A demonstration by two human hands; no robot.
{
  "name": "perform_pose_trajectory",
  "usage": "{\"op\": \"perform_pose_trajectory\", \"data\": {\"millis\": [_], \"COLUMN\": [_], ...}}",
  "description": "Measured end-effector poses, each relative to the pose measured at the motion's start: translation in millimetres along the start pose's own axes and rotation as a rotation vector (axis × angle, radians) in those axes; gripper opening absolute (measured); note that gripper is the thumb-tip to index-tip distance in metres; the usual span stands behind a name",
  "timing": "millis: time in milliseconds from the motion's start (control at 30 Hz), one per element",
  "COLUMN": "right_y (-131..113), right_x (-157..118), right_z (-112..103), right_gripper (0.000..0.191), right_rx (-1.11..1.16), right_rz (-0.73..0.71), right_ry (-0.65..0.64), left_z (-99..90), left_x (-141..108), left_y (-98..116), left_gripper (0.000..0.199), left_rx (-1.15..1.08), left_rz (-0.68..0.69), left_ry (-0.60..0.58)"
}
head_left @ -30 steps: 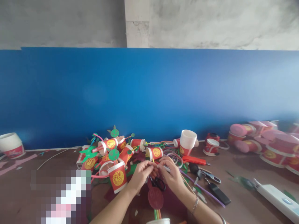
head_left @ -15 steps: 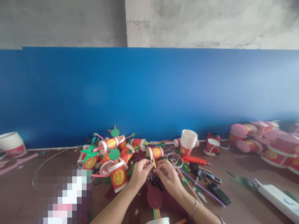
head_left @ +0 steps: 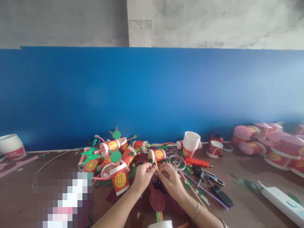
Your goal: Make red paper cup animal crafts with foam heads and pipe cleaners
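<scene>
A short, thin yellow strip [head_left: 156, 165] stands between my two hands. My left hand [head_left: 144, 177] is closed in a pinch on it with thumb and forefinger. From the other side, my right hand [head_left: 170, 180] comes in with bent fingers, its thumb and forefinger tips pinched together at the strip. Below them lies a dark red paper disc [head_left: 157, 200] on coloured straws [head_left: 159, 217], which rise out of a white-rimmed paper cup [head_left: 161, 224] at the bottom edge. Black scissor-like handles [head_left: 158, 185] show partly under my hands.
Left of my hands is a pile of red paper cups [head_left: 120, 180] with green paper faces. A white cup [head_left: 191, 142], an orange-handled tool [head_left: 198, 162], a key fob [head_left: 222, 195] and a white glue-gun-like tool [head_left: 280, 202] lie right. A blue panel [head_left: 152, 95] stands behind.
My right fingertips have closed in slightly on the yellow strip. The strip is tilted a little differently; my left hand stays almost in place. The whole view has shifted very slightly.
</scene>
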State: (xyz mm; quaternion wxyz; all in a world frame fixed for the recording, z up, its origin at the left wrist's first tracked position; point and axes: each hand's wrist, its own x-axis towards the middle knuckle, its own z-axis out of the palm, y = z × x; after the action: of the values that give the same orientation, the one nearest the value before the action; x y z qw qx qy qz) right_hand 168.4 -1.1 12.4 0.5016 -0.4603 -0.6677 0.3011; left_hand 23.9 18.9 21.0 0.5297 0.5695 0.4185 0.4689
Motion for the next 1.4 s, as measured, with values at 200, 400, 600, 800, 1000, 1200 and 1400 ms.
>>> {"op": "perform_pose_trajectory", "data": {"millis": [200, 400, 600, 800, 1000, 1200, 1400], "right_y": [-1.3, -2.2, -2.7, -1.2, 1.1, -2.0, 2.1], "right_x": [1.6, 0.9, 0.6, -1.3, -2.8, 1.1, 4.1], "right_z": [-0.2, 0.1, -0.9, 0.4, 1.9, 0.6, -1.2], "right_gripper": [0.022, 0.02, 0.016, 0.019, 0.016, 0.013, 0.025], "right_rx": [-0.076, -0.125, -0.223, -0.371, -0.36, -0.225, 0.011], "right_rz": [-0.026, -0.061, -0.119, -0.105, 0.01, -0.023, -0.015], "right_ry": [0.03, 0.048, 0.048, 0.089, 0.141, 0.062, 0.037], "left_z": [0.2, 0.7, 1.6, 1.8, 2.0, 1.5, 0.9], "left_x": [0.6, -0.2, -2.8, -3.9, -4.3, -5.5, -4.4], "left_y": [-3.2, -2.3, 0.8, 2.8, 4.9, 7.5, 4.2], "left_gripper": [0.036, 0.037, 0.035, 0.032, 0.029, 0.028, 0.034], "left_rx": [-0.003, 0.02, 0.063, 0.113, 0.132, 0.15, 0.119], "left_rz": [-0.006, -0.007, -0.002, 0.04, 0.071, 0.084, 0.075], "left_ry": [-0.012, -0.008, -0.007, -0.011, -0.023, -0.004, -0.024]}}
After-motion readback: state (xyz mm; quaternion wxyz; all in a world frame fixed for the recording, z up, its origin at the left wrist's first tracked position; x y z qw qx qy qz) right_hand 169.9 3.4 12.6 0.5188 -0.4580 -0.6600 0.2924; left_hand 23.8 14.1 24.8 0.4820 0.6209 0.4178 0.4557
